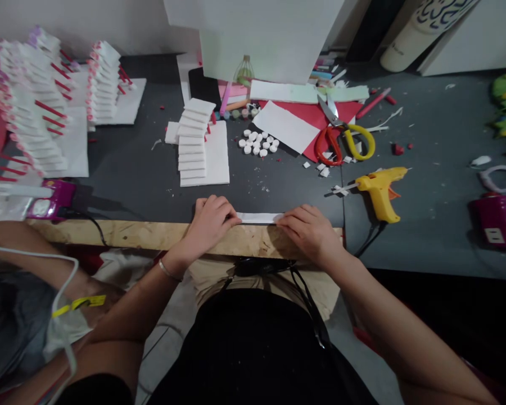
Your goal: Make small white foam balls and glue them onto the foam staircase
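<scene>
A narrow white strip (259, 217) lies along the front edge of the dark table, between my two hands. My left hand (212, 220) pinches its left end, fingers bent and pressed together. At the other end my right hand (306, 229) grips the strip between thumb and fingertips. Beyond my left hand stands a small white model staircase (193, 149) on a white base, with red sticks at its side. A pile of small white discs (258, 143) sits behind the strip. To the right of my right hand lies a yellow glue gun (382, 191).
Scissors (339, 132) with red and yellow handles rest on red and white paper, near white scraps. Several finished-looking staircases (103, 84) stand at the left. Purple power blocks (53, 199) sit on both sides. Another person's arm (37, 253) is at the lower left.
</scene>
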The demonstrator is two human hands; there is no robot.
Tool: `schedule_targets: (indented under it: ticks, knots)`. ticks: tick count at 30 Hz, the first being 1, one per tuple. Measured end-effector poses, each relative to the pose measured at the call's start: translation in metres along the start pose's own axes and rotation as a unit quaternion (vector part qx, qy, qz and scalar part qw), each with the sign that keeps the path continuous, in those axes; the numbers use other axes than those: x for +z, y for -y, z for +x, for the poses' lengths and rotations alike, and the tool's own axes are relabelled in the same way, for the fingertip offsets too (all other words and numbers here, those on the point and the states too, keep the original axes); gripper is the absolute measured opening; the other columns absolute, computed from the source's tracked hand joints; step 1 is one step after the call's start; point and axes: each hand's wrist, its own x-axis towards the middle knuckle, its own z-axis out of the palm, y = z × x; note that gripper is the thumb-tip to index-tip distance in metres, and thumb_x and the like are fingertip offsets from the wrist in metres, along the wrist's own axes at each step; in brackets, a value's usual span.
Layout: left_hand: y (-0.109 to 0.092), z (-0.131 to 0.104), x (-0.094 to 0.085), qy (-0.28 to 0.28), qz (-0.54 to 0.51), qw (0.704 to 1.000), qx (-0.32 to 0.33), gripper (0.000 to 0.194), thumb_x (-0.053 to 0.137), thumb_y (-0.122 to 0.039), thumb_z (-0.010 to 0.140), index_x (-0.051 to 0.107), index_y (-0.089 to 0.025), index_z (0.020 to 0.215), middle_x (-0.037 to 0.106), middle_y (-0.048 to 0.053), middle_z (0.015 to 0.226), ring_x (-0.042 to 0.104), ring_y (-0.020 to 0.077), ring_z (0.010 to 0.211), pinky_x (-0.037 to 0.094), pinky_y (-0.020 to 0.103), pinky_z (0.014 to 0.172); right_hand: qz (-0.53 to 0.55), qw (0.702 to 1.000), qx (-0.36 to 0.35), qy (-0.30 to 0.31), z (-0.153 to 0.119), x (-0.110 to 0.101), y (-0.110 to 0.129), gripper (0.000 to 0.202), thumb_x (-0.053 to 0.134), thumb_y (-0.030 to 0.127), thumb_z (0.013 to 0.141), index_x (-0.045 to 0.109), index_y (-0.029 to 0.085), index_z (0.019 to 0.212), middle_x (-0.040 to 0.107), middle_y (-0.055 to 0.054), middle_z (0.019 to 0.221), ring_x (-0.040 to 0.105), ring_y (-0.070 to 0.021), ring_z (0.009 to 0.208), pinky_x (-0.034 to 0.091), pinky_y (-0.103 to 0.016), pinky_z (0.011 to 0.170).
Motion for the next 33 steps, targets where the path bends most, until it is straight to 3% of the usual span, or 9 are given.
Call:
schedule_targets:
  ticks: [6, 9, 12, 15, 17, 26, 33]
  knots:
    - [0.005, -0.002, -0.011, 0.007, -0.079, 0.996, -0.028, 0.012, 0.062, -0.031, 0.091, 0.065, -0.021, 0.087, 0.067, 0.001, 0.091, 0.056, 0.0186, 0.091, 0.034, 0.037, 0.085, 0.022, 1.0, -0.005, 0.003, -0.001, 0.002, -0.002, 0.023, 0.051, 0.023, 0.097, 0.072, 0.02, 0.088, 0.071, -0.007, 0.09, 0.056, -0.0191, 0.081, 0.042, -0.034, 0.071]
    - [0.002, -0.012, -0.008, -0.067, -0.061, 0.996, -0.02, 0.012, 0.057, -0.025, 0.094, 0.067, -0.021, 0.087, 0.067, 0.003, 0.093, 0.058, 0.0191, 0.094, 0.037, 0.038, 0.086, 0.023, 1.0, -0.012, -0.008, -0.001, 0.004, -0.003, 0.023, 0.052, 0.023, 0.097, 0.071, 0.019, 0.086, 0.071, -0.007, 0.087, 0.056, -0.019, 0.08, 0.042, -0.034, 0.072]
    - [-0.009, -0.019, 0.002, -0.128, -0.022, 0.99, 0.063, 0.015, 0.054, -0.022, 0.095, 0.069, -0.021, 0.097, 0.068, 0.004, 0.095, 0.057, 0.0191, 0.095, 0.042, 0.037, 0.085, 0.02, 1.0, -0.01, -0.013, -0.001, 0.006, -0.003, 0.021, 0.053, 0.022, 0.096, 0.071, 0.019, 0.086, 0.071, -0.007, 0.087, 0.057, -0.019, 0.08, 0.042, -0.034, 0.072]
    - [-0.018, -0.017, 0.016, -0.108, 0.007, 0.979, 0.175, 0.017, 0.052, -0.018, 0.096, 0.067, -0.017, 0.103, 0.068, 0.007, 0.095, 0.057, 0.0185, 0.093, 0.047, 0.034, 0.082, 0.009, 1.0, -0.011, -0.012, -0.001, 0.008, -0.003, 0.021, 0.052, 0.022, 0.097, 0.071, 0.019, 0.087, 0.071, -0.006, 0.087, 0.057, -0.0189, 0.081, 0.041, -0.034, 0.073]
    - [-0.02, -0.013, 0.022, -0.098, 0.023, 0.976, 0.194, 0.016, 0.053, -0.017, 0.095, 0.067, -0.014, 0.102, 0.067, 0.008, 0.094, 0.056, 0.0184, 0.089, 0.049, 0.031, 0.079, -0.004, 1.0, -0.013, -0.008, -0.001, 0.007, -0.002, 0.022, 0.052, 0.023, 0.097, 0.07, 0.019, 0.087, 0.071, -0.006, 0.087, 0.056, -0.0189, 0.08, 0.04, -0.033, 0.073]
    - [-0.019, 0.002, 0.017, -0.061, -0.039, 0.991, 0.112, 0.017, 0.055, -0.026, 0.096, 0.067, -0.016, 0.09, 0.065, 0.004, 0.088, 0.056, 0.0165, 0.085, 0.049, 0.03, 0.076, -0.085, 0.994, -0.067, 0.032, 0.0, -0.003, -0.002, 0.022, 0.048, 0.021, 0.098, 0.069, 0.017, 0.096, 0.068, -0.008, 0.089, 0.049, -0.0202, 0.081, 0.035, -0.033, 0.073]
    - [-0.023, 0.005, 0.015, -0.047, -0.062, 0.995, 0.069, 0.017, 0.055, -0.025, 0.096, 0.068, -0.017, 0.089, 0.065, 0.003, 0.087, 0.056, 0.0165, 0.085, 0.048, 0.03, 0.077, -0.119, 0.992, -0.015, 0.027, 0.0, 0.0, 0.001, 0.026, 0.047, 0.024, 0.099, 0.068, 0.016, 0.085, 0.064, -0.008, 0.082, 0.047, -0.0207, 0.081, 0.032, -0.033, 0.074]
